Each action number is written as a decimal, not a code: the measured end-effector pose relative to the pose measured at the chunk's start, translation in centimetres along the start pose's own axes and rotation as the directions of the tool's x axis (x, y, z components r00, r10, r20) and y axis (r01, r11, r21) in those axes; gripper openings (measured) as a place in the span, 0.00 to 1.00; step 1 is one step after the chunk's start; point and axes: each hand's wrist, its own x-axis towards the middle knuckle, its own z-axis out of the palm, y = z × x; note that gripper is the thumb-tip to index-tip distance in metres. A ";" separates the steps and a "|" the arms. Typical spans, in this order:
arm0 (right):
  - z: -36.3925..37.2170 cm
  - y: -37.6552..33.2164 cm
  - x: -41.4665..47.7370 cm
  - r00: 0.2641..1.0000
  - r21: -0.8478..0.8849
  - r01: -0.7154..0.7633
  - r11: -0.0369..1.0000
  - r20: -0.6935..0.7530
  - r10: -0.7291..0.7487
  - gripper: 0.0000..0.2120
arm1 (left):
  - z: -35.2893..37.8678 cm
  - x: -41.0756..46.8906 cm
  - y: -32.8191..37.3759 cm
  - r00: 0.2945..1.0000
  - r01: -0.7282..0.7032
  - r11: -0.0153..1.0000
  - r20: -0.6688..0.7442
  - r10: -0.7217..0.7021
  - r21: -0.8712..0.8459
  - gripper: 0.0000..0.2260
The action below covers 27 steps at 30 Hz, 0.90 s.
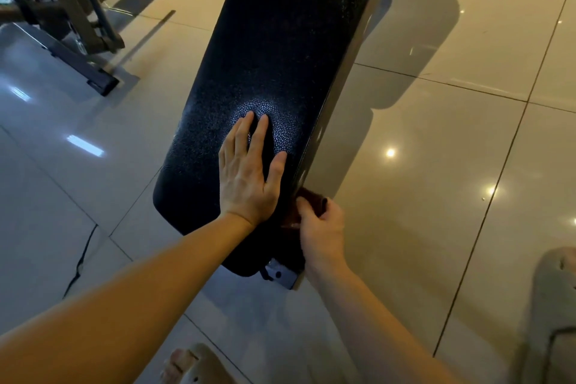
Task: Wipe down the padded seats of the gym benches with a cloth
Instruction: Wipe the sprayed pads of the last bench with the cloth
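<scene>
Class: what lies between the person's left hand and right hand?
In the head view, only a strip of the black padded seat separates the left hand, flat on top, from the right hand gripping the brown cloth at the seat's side.

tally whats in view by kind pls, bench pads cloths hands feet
bench pad: 1
cloth: 1
hands: 2, left hand flat on the pad, right hand gripping the cloth
feet: 2, left foot, right foot
total: 6

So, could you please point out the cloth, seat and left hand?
cloth (312, 199): head view, bunched brown top.
left hand (249, 179): head view, back of hand.
padded seat (280, 40): head view, bare top.
</scene>
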 end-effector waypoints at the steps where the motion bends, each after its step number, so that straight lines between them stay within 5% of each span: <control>1: 0.1 -1.4 1.3 0.999 0.048 0.034 0.998 -0.017 -0.034 0.03 | 0.0 0.0 0.0 1.000 0.002 1.000 0.003 -0.002 -0.002 0.29; 4: 0.5 -3.1 3.2 0.988 0.019 0.135 0.991 -0.072 -0.134 0.03 | -0.1 -0.1 0.1 1.000 0.004 1.000 0.012 -0.004 -0.003 0.29; 8: 0.3 0.5 0.3 0.999 -0.073 -0.008 0.997 -0.038 0.006 0.03 | -0.1 -0.1 0.1 1.000 0.012 1.000 0.012 -0.012 -0.011 0.29; 13: 1.0 -2.5 3.0 0.976 -0.032 0.177 0.984 -0.124 -0.179 0.04 | 0.0 0.1 0.0 1.000 0.010 1.000 0.016 -0.009 -0.011 0.29; 17: 0.4 -0.6 1.7 0.995 -0.091 0.050 0.995 -0.085 -0.057 0.04 | -0.2 -0.1 0.0 1.000 0.005 1.000 0.010 -0.004 -0.028 0.29; 27: 0.7 -2.0 2.4 0.976 -0.067 0.177 0.982 -0.115 -0.184 0.03 | -0.1 0.2 0.1 1.000 0.000 1.000 0.011 0.000 -0.027 0.29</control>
